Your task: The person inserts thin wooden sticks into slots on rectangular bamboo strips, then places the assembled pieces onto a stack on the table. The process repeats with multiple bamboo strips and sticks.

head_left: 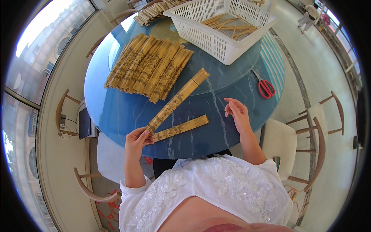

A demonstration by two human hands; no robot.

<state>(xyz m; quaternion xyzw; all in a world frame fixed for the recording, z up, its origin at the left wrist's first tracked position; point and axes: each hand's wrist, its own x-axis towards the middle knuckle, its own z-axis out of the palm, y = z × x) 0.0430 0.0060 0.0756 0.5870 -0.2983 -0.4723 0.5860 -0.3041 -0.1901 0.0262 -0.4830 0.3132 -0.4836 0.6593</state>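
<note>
My left hand (137, 140) is closed around the lower end of a long, narrow gold packet (174, 103) with dark printed patterns. The packet slants up and to the right over the blue table. Beneath it, a second flat gold sleeve (183, 128) lies near the table's front edge, its left end close to my left fingers. To the right, my right hand (237, 113) hovers above the tabletop with fingers loosely bent and apart, nothing visible in them. A thick stack of similar gold packets (148, 66) rests on the table at the upper left.
A white slotted plastic basket (216, 41) with several thin wooden sticks (232, 27) stands at the back. Red-handled scissors (266, 88) lie toward the table's right edge. Another pile of narrow packets (154, 13) sits far back. Wooden chairs (315, 154) surround the round table (228, 91).
</note>
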